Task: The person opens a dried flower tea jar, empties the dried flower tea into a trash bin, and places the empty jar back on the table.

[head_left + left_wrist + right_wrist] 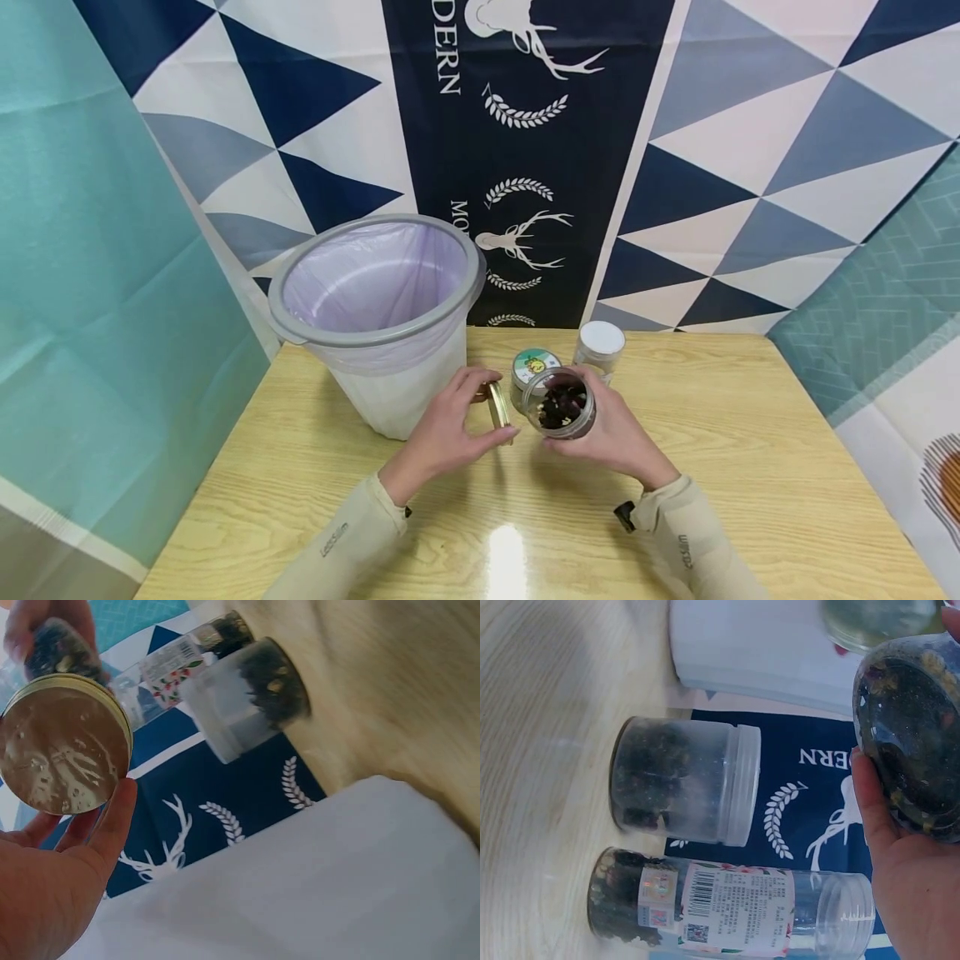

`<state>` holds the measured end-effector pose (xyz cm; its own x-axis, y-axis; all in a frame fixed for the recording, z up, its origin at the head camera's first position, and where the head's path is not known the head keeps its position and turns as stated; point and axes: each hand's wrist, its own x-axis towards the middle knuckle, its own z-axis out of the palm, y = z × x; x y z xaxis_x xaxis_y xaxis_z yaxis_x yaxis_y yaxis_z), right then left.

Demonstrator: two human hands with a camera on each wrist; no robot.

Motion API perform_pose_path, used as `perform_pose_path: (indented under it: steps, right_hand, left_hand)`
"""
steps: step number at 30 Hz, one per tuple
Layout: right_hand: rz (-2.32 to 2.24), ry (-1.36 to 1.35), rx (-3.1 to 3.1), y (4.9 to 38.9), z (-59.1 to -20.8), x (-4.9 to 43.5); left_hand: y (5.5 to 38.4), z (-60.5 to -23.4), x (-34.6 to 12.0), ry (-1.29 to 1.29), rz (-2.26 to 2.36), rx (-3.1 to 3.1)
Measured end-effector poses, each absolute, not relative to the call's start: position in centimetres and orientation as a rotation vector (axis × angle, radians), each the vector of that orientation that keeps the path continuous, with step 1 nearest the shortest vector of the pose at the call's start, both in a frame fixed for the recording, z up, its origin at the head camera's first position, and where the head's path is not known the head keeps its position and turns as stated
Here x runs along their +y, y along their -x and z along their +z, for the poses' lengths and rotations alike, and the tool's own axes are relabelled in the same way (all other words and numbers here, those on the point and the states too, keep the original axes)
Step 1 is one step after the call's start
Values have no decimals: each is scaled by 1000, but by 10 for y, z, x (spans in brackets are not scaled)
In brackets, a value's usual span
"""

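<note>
My left hand (448, 427) pinches a gold-rimmed lid (498, 406) by its edge, holding it tilted up on its side. In the left wrist view the flat brownish face of the lid (66, 750) shows. A clear jar (909, 739) is gripped in my right hand (613, 429), its uncovered mouth leaning towards the lid. Dark dried pieces with yellowish bits (562, 404) lie inside it. Just behind the hands stand a frosted jar (697, 780) with a green cartoon top (535, 362) and a taller clear jar (739, 907) with a white top (602, 337).
At the left stands a white bin (420, 383) with a grey rim (375, 337) and a pale purple liner (367, 283). The wooden table (750, 467) meets a patterned cloth wall (525, 167) at the back. Both standing jars hold dark dried contents.
</note>
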<state>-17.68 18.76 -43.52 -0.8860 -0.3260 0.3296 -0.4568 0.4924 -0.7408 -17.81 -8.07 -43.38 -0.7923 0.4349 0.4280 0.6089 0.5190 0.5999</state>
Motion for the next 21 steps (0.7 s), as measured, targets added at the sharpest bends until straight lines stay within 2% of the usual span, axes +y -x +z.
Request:
perform_pose_path:
  steps: [10,21]
  right_hand:
    - [1414,-711,-2494,180,-422,186]
    - [1439,-702,-2462,179,-416,190]
  left_hand:
    - [177,-451,-92,904,-1000,-2613]
    - [173,-465,-102,906,-1048,-2762]
